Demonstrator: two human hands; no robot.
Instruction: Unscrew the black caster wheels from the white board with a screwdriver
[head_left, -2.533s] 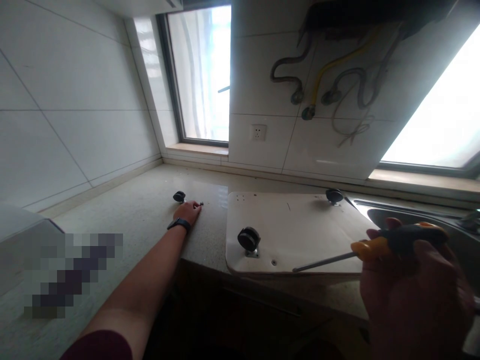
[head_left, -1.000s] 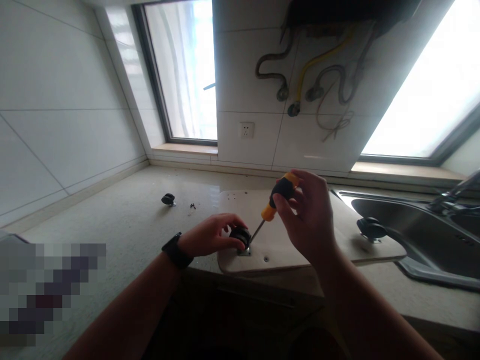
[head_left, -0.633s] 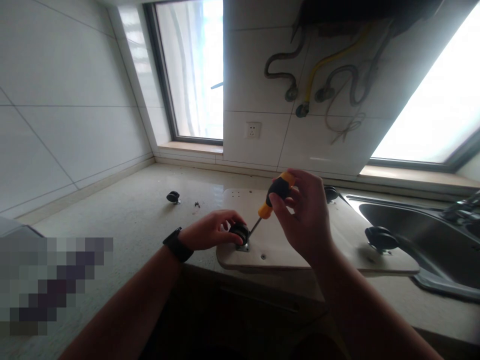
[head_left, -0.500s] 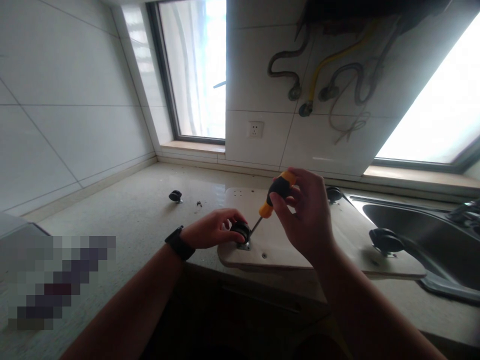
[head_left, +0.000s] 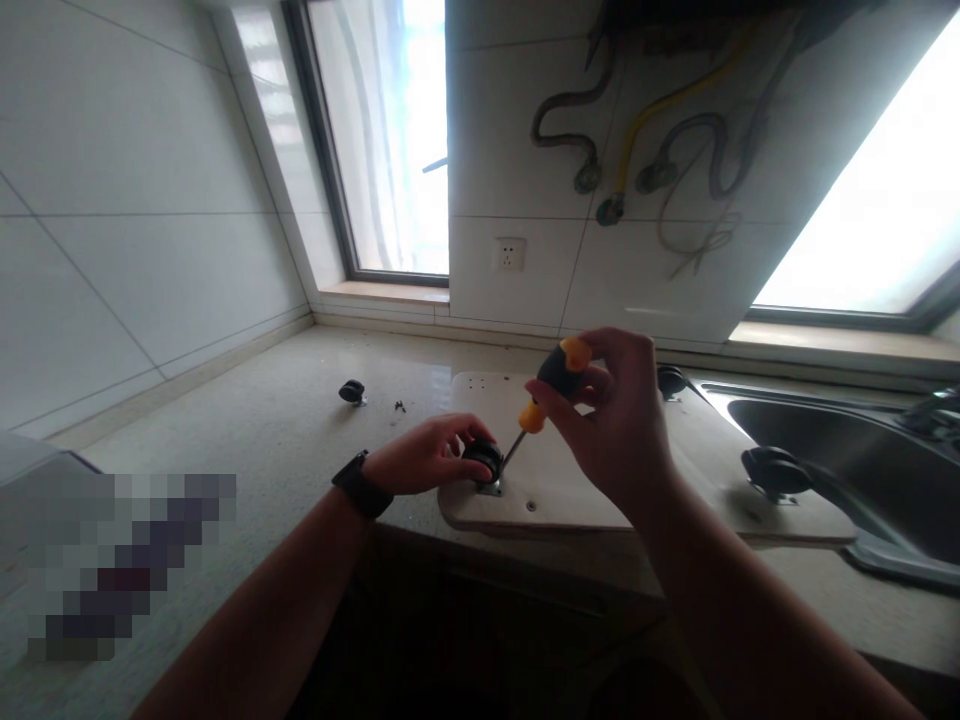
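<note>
**Screwdriver (head_left: 532,416) slants down beside a held caster (head_left: 481,461)**

The held caster stands at the near left corner of the white board (head_left: 701,465), between the thumb and fingers of the left grip (head_left: 424,456); its metal plate sits on the board. From the right grip (head_left: 616,418) the screwdriver leans down and leftward, its shaft ending at the caster's right side. Whether the tip touches a screw is too small to tell.

The board lies on the bench (head_left: 292,450), its right end next to the sink (head_left: 847,425). At that end stand a far caster (head_left: 670,381), just beside the right grip in this view, and a near caster (head_left: 776,472). A loose caster (head_left: 352,391) and some tiny dark pieces (head_left: 400,406) lie on the bench beyond the left grip. The right grip hides part of the board's middle.

The left grip is drawn in around the wheel, pinching it. The right grip is curled round the screwdriver's black and yellow handle.
</note>
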